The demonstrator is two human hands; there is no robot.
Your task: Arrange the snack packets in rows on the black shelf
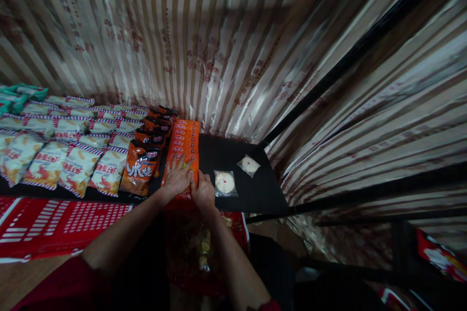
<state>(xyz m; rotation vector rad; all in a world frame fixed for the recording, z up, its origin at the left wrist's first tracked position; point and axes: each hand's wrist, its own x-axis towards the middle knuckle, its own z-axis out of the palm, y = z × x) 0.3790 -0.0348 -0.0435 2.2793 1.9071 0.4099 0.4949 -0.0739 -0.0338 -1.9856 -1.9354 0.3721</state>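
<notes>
A row of overlapping orange snack packets (185, 142) lies on the black shelf between the bagged snacks and two clear-wrapped discs. My left hand (177, 176) rests flat on the front part of this row, fingers spread and pointing away from me. At the row's right front edge, my right hand (203, 192) has its fingers drawn together against an orange packet; its fingertips are partly hidden. Just right of that hand lies a round white disc in a clear wrapper (225, 183). Farther back and right is a second wrapped disc (249, 164).
Left of the orange row stand black-and-orange snack bags (140, 170) and several rows of white snack bags (78, 170). A red basket (65, 226) sits below the black shelf (262, 189). Striped plastic sheeting (219, 48) hangs behind, with a dark pole (328, 73) slanting across the right.
</notes>
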